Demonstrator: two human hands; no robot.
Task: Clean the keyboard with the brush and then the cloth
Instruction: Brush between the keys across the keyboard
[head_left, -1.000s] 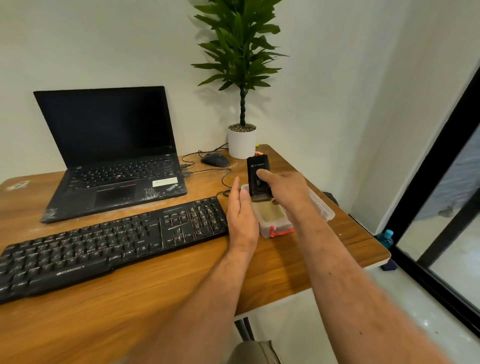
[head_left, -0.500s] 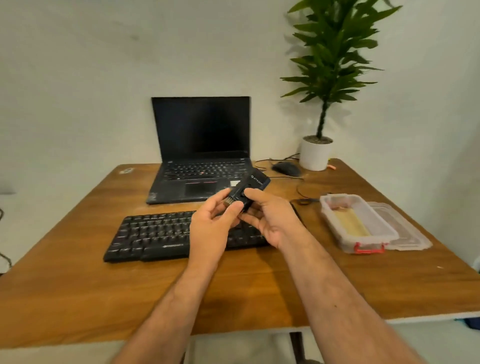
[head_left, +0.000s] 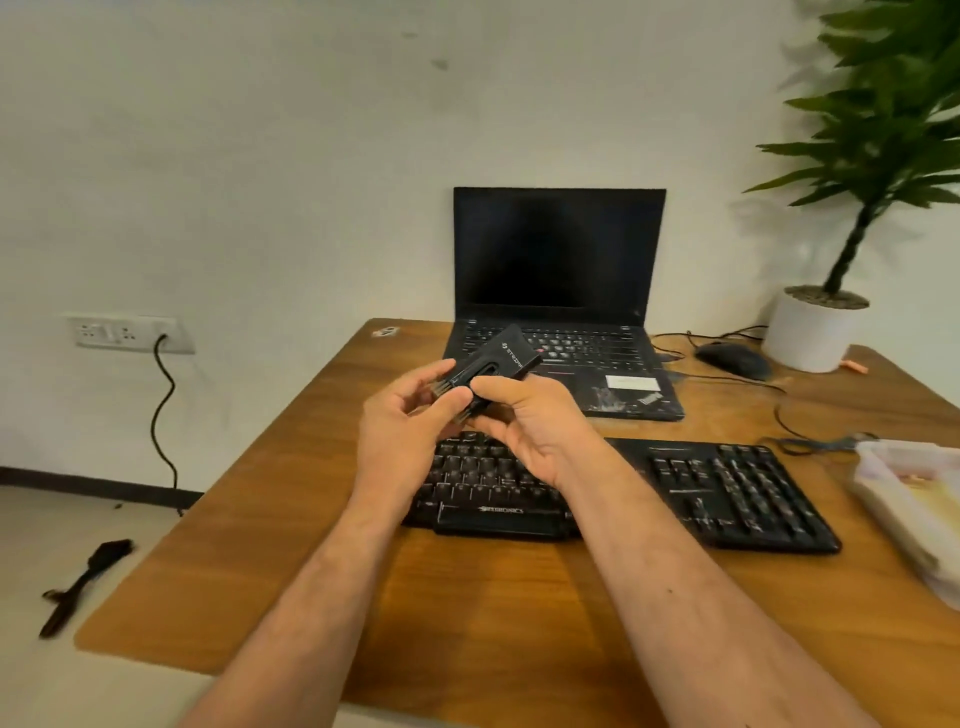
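Observation:
A flat black brush (head_left: 498, 361) with short bristles at its lower left end is held in the air above the black keyboard (head_left: 727, 493). My right hand (head_left: 530, 431) grips the brush body, thumb on top. My left hand (head_left: 405, 421) curls its fingers and thumb round the bristle end. The keyboard lies across the middle of the wooden desk (head_left: 519, 613), its left part hidden behind my hands. A yellowish cloth (head_left: 930, 499) lies in a clear plastic box (head_left: 883, 483) at the right edge.
An open black laptop (head_left: 558, 291) stands behind the keyboard. A mouse (head_left: 732, 359) with cables and a potted plant (head_left: 815, 327) sit at the back right. A dark brush-like tool (head_left: 85, 584) lies on the floor to the left, below a wall socket (head_left: 130, 332).
The brush came out of the plastic box and moved left over the keyboard. My left hand left the box and took the bristle end. The camera swung left.

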